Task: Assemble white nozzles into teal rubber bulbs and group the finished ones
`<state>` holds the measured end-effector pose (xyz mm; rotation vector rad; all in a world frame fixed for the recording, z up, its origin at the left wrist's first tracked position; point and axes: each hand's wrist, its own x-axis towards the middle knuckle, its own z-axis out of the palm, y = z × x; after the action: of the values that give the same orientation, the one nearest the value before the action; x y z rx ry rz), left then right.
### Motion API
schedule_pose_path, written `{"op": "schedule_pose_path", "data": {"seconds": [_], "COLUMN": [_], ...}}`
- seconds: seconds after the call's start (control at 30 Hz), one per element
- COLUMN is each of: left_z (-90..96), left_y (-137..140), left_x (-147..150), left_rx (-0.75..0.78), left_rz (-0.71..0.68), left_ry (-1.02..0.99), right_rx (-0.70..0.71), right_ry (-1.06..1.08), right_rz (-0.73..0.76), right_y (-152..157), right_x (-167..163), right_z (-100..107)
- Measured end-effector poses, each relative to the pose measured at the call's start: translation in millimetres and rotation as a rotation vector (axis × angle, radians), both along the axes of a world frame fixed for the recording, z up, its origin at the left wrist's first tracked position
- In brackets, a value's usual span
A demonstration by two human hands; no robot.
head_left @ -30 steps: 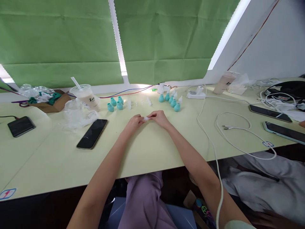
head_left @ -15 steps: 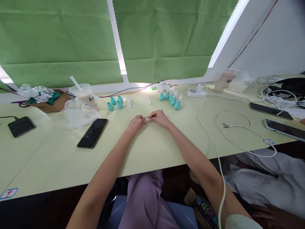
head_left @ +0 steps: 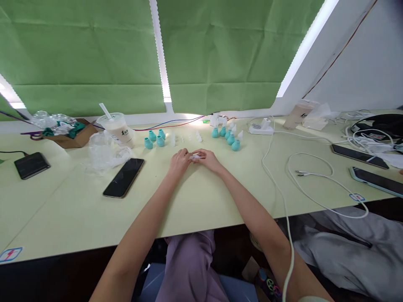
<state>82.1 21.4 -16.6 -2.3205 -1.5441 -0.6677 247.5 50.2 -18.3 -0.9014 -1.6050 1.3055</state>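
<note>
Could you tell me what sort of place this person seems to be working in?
Probably a small hand-assembly workstation in an office-like room: a long pale table under green blinds, rows of teal bulbs with loose clear tips, and phones and charging cables around.

bare table near, teal bulbs beyond

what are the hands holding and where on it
Both the left hand and right hand pinch a small clear plastic piece by its ends; the exact grip is too small to tell.

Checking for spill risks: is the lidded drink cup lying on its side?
No, the cup stands upright on the table, its straw sticking up from the lid.
</note>
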Motion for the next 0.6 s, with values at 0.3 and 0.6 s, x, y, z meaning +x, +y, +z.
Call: {"op": "schedule_pose_path", "data": {"seconds": [0.3, 0.6], "left_z": [3.8, 5.0], "left_y": [-2.8, -4.0], "left_x": [-1.1, -0.6], "left_rx": [0.096, -0.084], "left_rz": [-0.029, -0.056], "left_ry": [-0.114, -0.281], "right_rx": [-0.111, -0.06], "right_ry": [0.108, 0.091], "right_rz": [0.04, -0.001], "right_y": [2.5, -0.8], "right_x": [-1.7, -0.1], "right_z": [-0.5, 6.4]}}
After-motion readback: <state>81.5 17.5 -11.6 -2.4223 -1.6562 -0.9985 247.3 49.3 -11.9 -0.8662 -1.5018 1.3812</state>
